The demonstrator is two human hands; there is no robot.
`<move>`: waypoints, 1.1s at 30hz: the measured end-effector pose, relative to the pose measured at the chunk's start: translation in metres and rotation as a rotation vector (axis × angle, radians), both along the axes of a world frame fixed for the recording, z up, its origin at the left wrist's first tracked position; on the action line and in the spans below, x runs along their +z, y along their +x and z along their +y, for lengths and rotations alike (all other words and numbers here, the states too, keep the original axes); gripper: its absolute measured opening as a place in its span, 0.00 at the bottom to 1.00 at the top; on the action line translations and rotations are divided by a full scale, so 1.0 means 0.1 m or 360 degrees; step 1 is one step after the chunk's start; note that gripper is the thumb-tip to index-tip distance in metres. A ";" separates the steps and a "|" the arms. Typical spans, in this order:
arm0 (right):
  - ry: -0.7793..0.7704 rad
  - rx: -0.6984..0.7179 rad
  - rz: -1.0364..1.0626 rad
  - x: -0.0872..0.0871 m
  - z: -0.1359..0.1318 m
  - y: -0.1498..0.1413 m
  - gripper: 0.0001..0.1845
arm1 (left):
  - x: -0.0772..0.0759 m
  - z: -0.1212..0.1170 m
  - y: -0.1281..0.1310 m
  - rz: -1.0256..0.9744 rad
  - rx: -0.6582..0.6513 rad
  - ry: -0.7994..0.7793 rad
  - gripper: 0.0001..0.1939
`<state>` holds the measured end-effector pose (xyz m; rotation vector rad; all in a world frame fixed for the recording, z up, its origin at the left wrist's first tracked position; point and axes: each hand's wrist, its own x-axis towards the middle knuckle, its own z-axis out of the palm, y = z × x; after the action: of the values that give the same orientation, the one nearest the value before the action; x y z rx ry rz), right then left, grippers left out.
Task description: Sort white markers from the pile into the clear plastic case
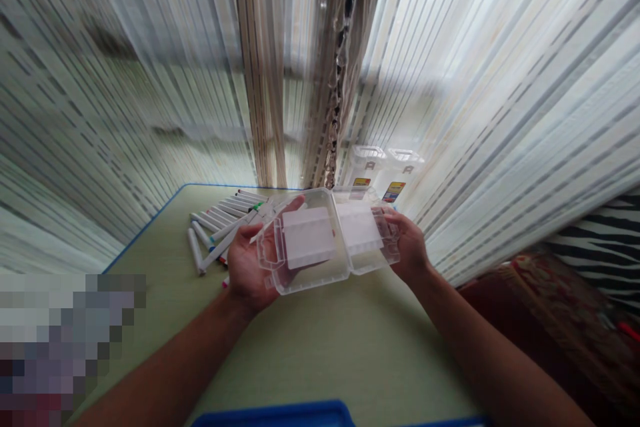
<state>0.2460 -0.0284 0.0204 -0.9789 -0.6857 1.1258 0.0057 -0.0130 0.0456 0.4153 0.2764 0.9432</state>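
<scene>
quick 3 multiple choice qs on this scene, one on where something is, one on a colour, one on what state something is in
1. Where do the markers lie?
A) On the green table, left of the clear plastic box
B) Inside the box
C) On the striped cloth

2. What colour are the marker barrels?
A) Red
B) Black
C) White

3. What state is the box in?
A) Shut and latched
B) Open, held above the table
C) Tipped over on the table

Answers:
1. A, they lie in a loose group on the tabletop.
2. C, the long barrels show white.
3. B, its halves are spread, with the left hand beneath and the right hand at its edge.
</scene>
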 end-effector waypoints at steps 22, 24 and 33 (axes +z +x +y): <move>0.0056 -0.0049 -0.0323 0.38 -0.16 0.23 0.18 | 0.10 -0.01 -0.16 0.0295 -0.0007 0.0241 0.38; 0.0053 0.0052 -0.0407 0.48 -0.16 0.30 0.18 | 0.14 0.01 -0.25 0.0476 0.0023 0.0307 0.34; -0.0131 0.0925 -0.0852 0.79 0.06 0.19 0.18 | 0.29 0.12 0.02 0.1349 -0.0443 0.1101 0.20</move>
<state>0.2651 -0.0225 0.0999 -1.2050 -1.4313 1.4085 0.0082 -0.0010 0.0747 1.4598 0.6395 0.5184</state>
